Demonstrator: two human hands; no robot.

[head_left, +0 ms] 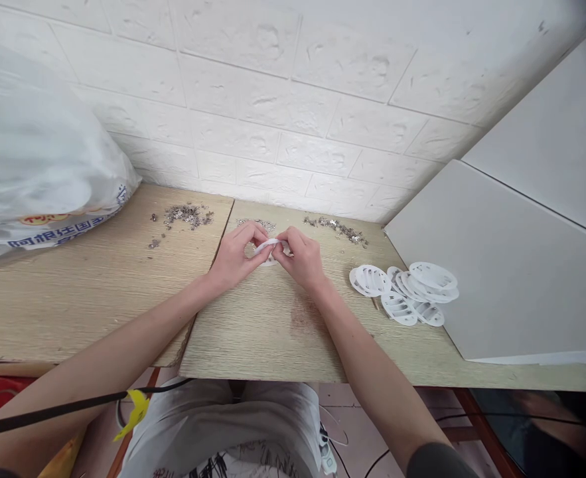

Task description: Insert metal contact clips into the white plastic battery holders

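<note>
Between my two hands, just above the table, is a round white plastic disc (269,244), tilted with its rim up. My left hand (239,253) pinches its left edge between thumb and fingers. At the right edge, my right hand (298,255) is closed on the same disc, thumb and fingertips close together. Whether a small metal piece sits in the right fingertips is hidden. Right behind my hands lies a small scatter of shiny metal pieces (257,224).
More small metal pieces lie in a left pile (188,216) and a right pile (340,230). Several slotted white discs (399,309) are heaped at the right, beside a white panel (512,265). A filled plastic bag (48,159) stands at the left. A brick-patterned wall (283,99) borders the table (253,332).
</note>
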